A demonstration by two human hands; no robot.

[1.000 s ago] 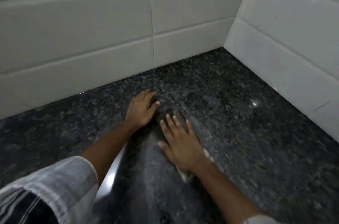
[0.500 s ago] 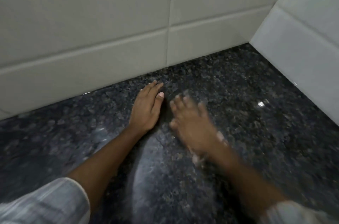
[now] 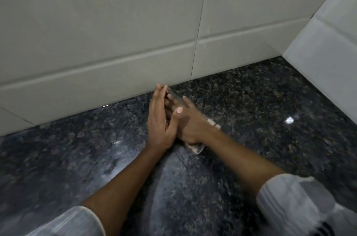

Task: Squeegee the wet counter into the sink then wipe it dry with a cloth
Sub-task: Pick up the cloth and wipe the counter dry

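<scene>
Wipe-dry step, judging from pale cloth [image 3: 195, 148] under right hand [image 3: 188, 121]; only small bits of it visible, one corner at heel of palm, another strip near wrist. Lies flat on dark granite counter [image 3: 260, 100], near tiled back wall [image 3: 96, 42], not far from the corner with side wall [image 3: 328, 46]. Right hand palm down on cloth, fingers [image 3: 186, 100] somewhat spread & pointing to back wall; blurred, so exact grip hard to tell, no pinch seen. Left hand [image 3: 159, 120] just beside, on its edge, fingers straight & pressed together, tips almost at wall base, thumb laid over right hand. No squeegee or sink in view. Counter toward camera shows grey smeary sheen [image 3: 119, 168], prob. moisture film left; cannot be sure vs. lamp glare. To do well: keep palm flat w/ even pressure so whole cloth touches stone, not only fingertips. Work from wall seam outward in overlapping strokes, one direction, no random circles. Push cloth edge right into joint between wall & counter, water likes to sit there. Fold or turn cloth when damp, otherwise only smears. Check result against light reflection at low angle. Risk: cloth bunching under palm, leaving streaks.
</scene>
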